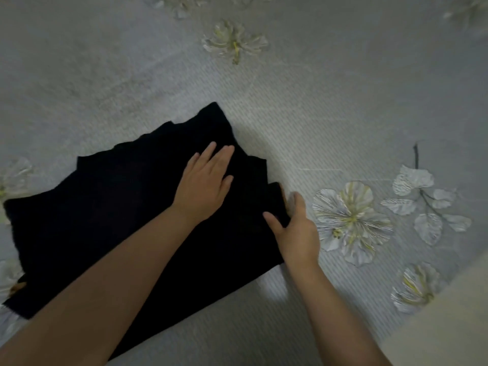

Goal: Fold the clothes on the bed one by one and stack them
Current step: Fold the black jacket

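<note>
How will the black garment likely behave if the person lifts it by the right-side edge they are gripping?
Probably floppy: the black garment lies flat in soft, wavy layers, so it would droop from the right hand. Its stacked folds would likely slip open once the left hand, flat on top, lets go. It looks light enough for one hand.

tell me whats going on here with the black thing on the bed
A person is folding a black garment on a bed sheet printed with pale flowers. The left hand lies flat on top of it, fingers straight, pressing it down. The right hand grips the garment's right edge, thumb on top. No folded stack is in view.
</note>
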